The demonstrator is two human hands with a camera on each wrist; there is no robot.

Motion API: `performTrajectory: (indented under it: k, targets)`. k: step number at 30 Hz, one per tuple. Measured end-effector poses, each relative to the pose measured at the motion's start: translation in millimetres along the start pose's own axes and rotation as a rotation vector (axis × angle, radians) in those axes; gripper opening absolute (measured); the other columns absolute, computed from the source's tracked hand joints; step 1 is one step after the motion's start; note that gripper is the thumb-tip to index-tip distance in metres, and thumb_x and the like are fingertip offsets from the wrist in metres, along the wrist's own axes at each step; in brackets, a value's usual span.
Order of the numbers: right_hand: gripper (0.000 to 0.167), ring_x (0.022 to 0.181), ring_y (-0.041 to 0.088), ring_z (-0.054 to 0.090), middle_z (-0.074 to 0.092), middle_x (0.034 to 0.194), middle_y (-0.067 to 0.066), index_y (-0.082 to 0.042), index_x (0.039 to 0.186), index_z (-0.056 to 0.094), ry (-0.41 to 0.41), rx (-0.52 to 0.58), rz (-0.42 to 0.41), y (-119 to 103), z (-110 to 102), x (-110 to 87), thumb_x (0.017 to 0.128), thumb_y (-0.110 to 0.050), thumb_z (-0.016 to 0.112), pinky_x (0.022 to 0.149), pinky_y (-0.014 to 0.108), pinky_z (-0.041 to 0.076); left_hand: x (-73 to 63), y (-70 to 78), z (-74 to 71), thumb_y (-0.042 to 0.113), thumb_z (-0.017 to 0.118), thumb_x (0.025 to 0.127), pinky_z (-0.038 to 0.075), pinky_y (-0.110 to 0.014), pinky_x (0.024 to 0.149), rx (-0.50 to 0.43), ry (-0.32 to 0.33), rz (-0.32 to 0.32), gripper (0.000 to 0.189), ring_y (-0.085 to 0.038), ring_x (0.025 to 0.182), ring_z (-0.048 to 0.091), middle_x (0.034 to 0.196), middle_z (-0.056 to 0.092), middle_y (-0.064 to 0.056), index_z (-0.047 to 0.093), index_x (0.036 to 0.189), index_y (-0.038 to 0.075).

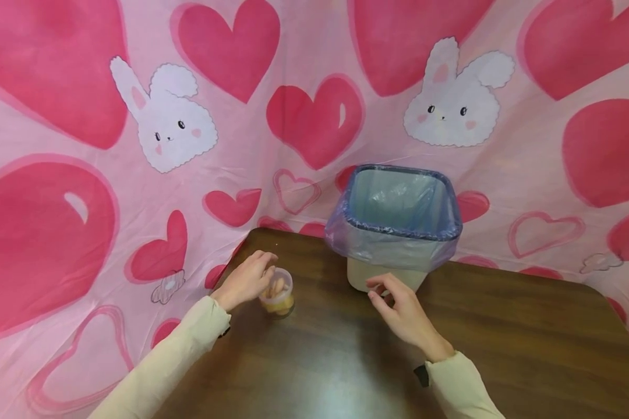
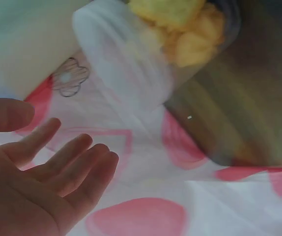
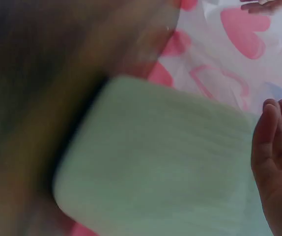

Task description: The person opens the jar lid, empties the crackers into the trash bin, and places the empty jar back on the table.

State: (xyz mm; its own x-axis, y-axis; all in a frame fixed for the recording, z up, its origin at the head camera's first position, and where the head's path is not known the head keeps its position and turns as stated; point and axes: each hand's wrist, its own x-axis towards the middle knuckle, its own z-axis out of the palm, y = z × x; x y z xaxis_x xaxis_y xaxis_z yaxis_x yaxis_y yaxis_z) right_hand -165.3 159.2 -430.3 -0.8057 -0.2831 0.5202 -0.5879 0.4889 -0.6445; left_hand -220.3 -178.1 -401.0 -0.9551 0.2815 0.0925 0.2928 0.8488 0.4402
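A small clear plastic cup (image 1: 278, 304) with a pale translucent rim stands on the brown table. Inside it are yellow and orange lumpy pieces (image 2: 192, 42), whose kind I cannot tell. Close by the cup, on its left, is my left hand (image 1: 248, 280); in the left wrist view its fingers are loosely bent, apart from the cup, and hold nothing. My right hand (image 1: 400, 311) hovers before the lower front of a pale bin (image 1: 369, 270), fingers relaxed, nothing between them. A bluish-purple plastic bag (image 1: 398, 247) lines the bin and folds over its rim.
The dark brown wooden table (image 1: 314, 361) ends at a back edge against a pink cloth (image 1: 304, 52) printed with hearts and white rabbits. The bin stands at the back of the table, to the right of the cup.
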Motion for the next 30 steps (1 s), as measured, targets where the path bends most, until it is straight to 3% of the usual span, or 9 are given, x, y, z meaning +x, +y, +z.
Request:
performTrajectory:
  k: [5, 10, 19, 30]
  targets:
    - [0.023, 0.093, 0.017, 0.063, 0.065, 0.112, 0.005, -0.012, 0.116, 0.062, -0.040, 0.113, 0.193, 7, 26, -4.4, 0.092, -0.011, 0.064, 0.072, 0.026, 0.054, -3.5, -10.6, 11.9, 0.019, 0.053, 0.095, 0.046, -0.048, 0.100, -0.030, -0.003, -0.043, 0.037, -0.029, 0.114, 0.057, 0.128, 0.055, -0.018, 0.056, 0.128, 0.002]
    - [0.033, 0.105, 0.025, 0.062, 0.062, 0.123, 0.007, -0.012, 0.125, 0.059, -0.098, 0.173, 0.303, 6, 52, -5.3, 0.092, -0.015, 0.064, 0.079, 0.028, 0.053, -4.4, -18.7, 23.3, 0.019, 0.052, 0.096, 0.046, -0.050, 0.099, -0.059, 0.023, -0.069, 0.037, -0.033, 0.114, 0.056, 0.128, 0.052, -0.020, 0.053, 0.129, 0.001]
    - [0.048, 0.124, 0.034, 0.052, 0.052, 0.141, 0.011, -0.012, 0.139, 0.048, -0.199, 0.258, 0.394, 3, 93, 1.7, 0.094, -0.021, 0.062, 0.095, 0.055, 0.046, -6.0, -23.2, 34.3, 0.021, 0.051, 0.097, 0.044, -0.051, 0.102, -0.107, 0.045, -0.112, 0.041, -0.035, 0.115, 0.056, 0.130, 0.050, -0.023, 0.050, 0.132, 0.000]
    - [0.045, 0.123, 0.039, 0.053, 0.051, 0.139, 0.020, -0.007, 0.135, 0.048, -0.204, 0.338, 0.419, -2, 126, 13.3, 0.095, -0.024, 0.059, 0.100, 0.058, 0.042, -2.0, -27.3, 48.3, 0.026, 0.050, 0.098, 0.043, -0.049, 0.104, -0.137, 0.035, -0.119, 0.047, -0.035, 0.116, 0.056, 0.130, 0.050, -0.023, 0.045, 0.137, 0.000]
